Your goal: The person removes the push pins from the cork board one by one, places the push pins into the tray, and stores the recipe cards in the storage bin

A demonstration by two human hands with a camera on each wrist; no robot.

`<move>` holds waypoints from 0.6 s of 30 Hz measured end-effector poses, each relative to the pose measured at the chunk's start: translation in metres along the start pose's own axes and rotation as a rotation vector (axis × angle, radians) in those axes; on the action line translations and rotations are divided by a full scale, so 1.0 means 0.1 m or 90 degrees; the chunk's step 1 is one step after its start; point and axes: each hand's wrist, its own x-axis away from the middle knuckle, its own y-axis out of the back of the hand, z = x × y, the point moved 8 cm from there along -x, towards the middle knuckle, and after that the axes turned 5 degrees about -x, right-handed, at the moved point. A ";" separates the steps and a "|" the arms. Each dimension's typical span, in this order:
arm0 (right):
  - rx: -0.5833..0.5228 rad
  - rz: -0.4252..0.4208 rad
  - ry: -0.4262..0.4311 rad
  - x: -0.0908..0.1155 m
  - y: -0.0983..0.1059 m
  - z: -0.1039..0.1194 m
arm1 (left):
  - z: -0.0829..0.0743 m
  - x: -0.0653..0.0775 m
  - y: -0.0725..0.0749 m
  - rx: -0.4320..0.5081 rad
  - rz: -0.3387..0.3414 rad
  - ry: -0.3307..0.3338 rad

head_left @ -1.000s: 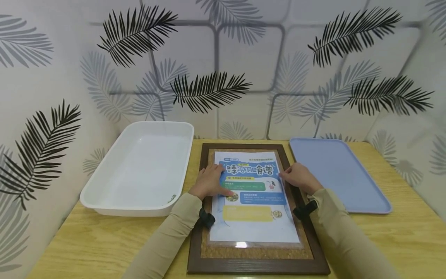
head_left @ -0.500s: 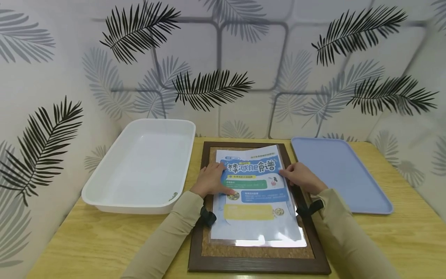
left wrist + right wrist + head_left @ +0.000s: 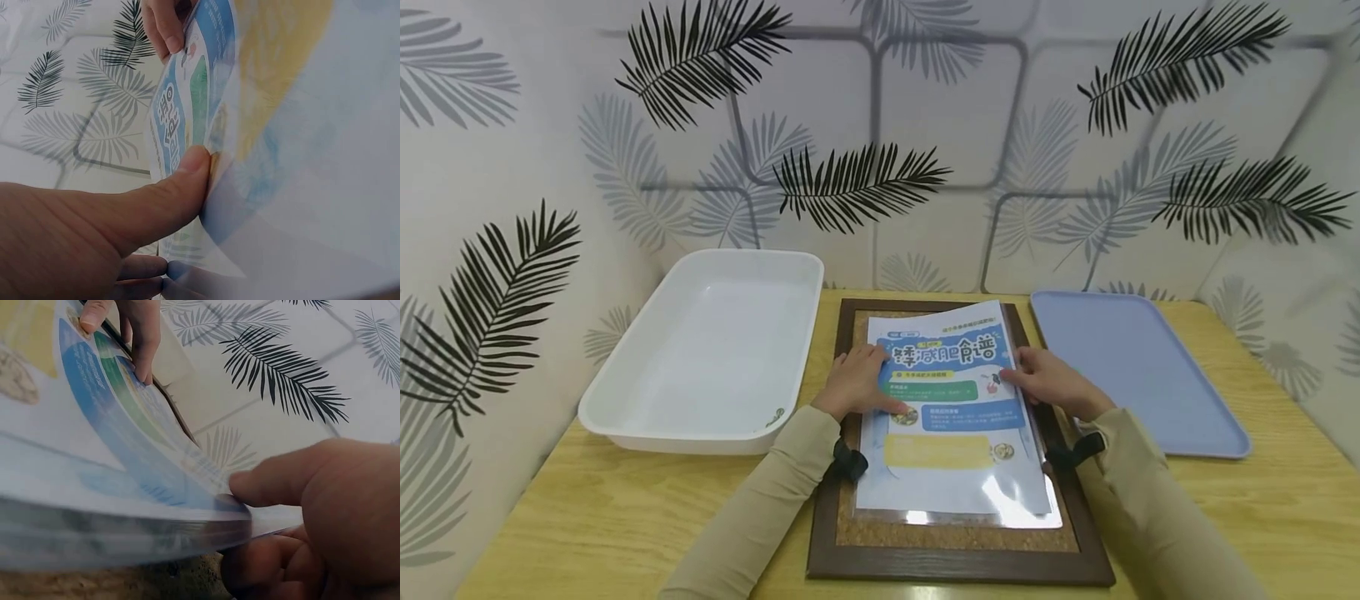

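A printed recipe poster (image 3: 947,417) with clear plastic showing past its lower edge lies over a cork board (image 3: 955,537) with a dark brown frame (image 3: 962,567). My right hand (image 3: 1056,383) pinches its right edge, thumb on top and curled fingers (image 3: 262,562) underneath; that side is raised and bowed off the cork. Spread across the left side is my left hand (image 3: 857,387). Its thumb (image 3: 162,203) rests on the printed face, and its fingers reach the left edge. In the right wrist view, the left fingertips (image 3: 148,378) touch the sheet.
A deep white tray (image 3: 598,417) stands left of the board, close to the left forearm. To the right lies a flat blue tray (image 3: 1138,367), partly behind the right hand. Both sit on a yellow wooden table (image 3: 625,517) against a leaf-patterned wall (image 3: 925,225).
The poster's right side has been lifted off the board, and its upper right corner stands higher. The right hand moved slightly right; the left hand stayed in place on the sheet.
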 end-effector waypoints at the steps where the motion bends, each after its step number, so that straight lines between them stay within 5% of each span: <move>1: 0.007 0.008 0.008 0.01 -0.01 0.01 | 0.00 0.00 0.00 0.000 0.000 0.000; 7: 0.019 0.059 0.021 0.12 -0.04 0.01 | 0.02 -0.02 0.00 0.000 -0.001 0.005; 18: -0.110 0.048 0.052 0.20 -0.08 -0.02 | 0.03 -0.05 -0.02 0.005 0.001 0.010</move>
